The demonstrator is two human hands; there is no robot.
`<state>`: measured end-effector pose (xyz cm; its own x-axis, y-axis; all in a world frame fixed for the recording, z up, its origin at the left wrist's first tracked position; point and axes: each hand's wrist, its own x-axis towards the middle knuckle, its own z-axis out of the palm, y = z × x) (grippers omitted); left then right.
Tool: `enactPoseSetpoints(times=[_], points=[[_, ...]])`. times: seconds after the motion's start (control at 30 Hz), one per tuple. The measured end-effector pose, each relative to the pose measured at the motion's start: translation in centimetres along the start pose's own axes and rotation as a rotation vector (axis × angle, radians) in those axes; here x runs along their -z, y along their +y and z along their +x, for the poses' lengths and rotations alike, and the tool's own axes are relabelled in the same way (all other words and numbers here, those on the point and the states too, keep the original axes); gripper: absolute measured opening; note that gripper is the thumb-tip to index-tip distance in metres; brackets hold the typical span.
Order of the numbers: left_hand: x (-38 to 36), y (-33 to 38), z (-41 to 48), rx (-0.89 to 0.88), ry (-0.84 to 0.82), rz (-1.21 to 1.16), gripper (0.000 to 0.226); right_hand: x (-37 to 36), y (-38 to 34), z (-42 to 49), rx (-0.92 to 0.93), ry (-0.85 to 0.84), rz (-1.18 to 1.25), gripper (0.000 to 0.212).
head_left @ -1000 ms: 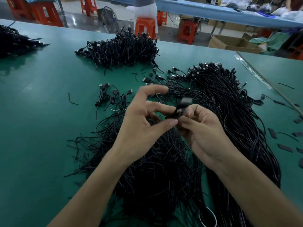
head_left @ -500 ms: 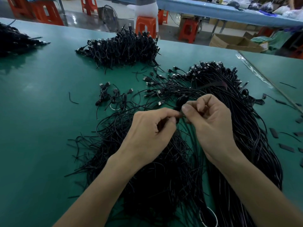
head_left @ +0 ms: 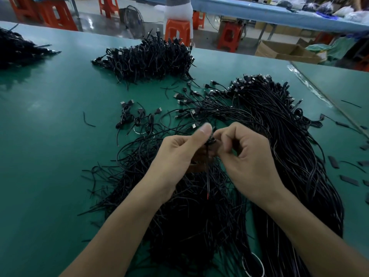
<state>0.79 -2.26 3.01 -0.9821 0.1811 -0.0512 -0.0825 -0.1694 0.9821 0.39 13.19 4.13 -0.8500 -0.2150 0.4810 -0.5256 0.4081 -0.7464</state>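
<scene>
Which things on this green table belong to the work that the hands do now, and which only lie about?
In the job: left hand and right hand, both pinching the black cable; loose cable heap beneath; probably the tied bundles beyond.
Lying about: black strips at the right; cardboard box; orange stool.

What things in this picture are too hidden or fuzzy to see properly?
Head view:
- Small black cable bundle: mostly covered by the left hand and right hand pinching it; blur hides how it is wound.
- White ring: partly buried under the cable pile, cut by the bottom edge.
- Person on the orange stool: cut off by the top edge.
- Flat black pieces: too small to identify.
</scene>
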Motion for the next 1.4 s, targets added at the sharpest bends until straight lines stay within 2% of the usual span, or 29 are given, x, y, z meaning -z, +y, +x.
enactPoseSetpoints(times=[0.17,0.3,0.4,0.5,0.63,0.7,0.83,0.93,1.0,1.2,1.27,1.33,1.4], points=[[0.5,-0.2,0.3,0.023,-0.040,-0.006,0.019,0.8,0.0,0.4,0.050,-0.037,-0.113,0.049],[1.0,-0.7,0.7,-0.080,-0.065,0.046,0.024,0.7,0.5,0.2,-0.099,0.000,0.008,0.043],[1.2,-0.9,0.7,-0.220,-0.058,0.197,0.026,0.7,0.6,0.3,-0.212,-0.020,0.192,0.042],[0.9,-1.0,0.7,-0.421,0.066,0.446,0.031,0.7,0.4,0.5,-0.301,-0.016,0.356,0.042],[0.4,-0.9,0.4,-0.717,0.130,0.558,0.030,0.5,0.1,0.7,-0.396,0.007,0.548,0.044],[0.4,-1.1,0.2,-0.777,0.101,0.578,0.028,0.5,0.1,0.7,-0.401,0.025,0.580,0.046],[0.4,-1.1,-0.1,-0.710,0.006,0.499,0.026,0.6,-0.2,0.6,-0.268,0.081,0.359,0.045],[0.4,-0.9,0.0,-0.674,0.027,0.511,0.008,0.6,-0.4,0.5,-0.135,0.108,0.224,0.044],[0.6,-1.0,0.0,-0.647,0.040,0.544,0.006,0.5,-0.4,0.4,-0.084,0.142,0.173,0.045],[0.4,-0.9,-0.2,-0.487,0.059,0.522,0.018,-0.1,-0.5,-0.1,0.114,0.225,-0.045,0.046],[0.4,-0.4,-0.3,-0.413,0.008,0.481,0.028,-0.1,-0.5,0.1,0.168,0.237,-0.068,0.045],[0.1,0.1,-0.4,-0.308,-0.129,0.361,0.037,-0.3,-0.6,0.3,0.217,0.240,-0.084,0.043],[0.0,0.5,-0.4,-0.148,-0.202,0.105,0.057,-0.4,-0.7,0.3,0.236,0.233,-0.065,0.041]])
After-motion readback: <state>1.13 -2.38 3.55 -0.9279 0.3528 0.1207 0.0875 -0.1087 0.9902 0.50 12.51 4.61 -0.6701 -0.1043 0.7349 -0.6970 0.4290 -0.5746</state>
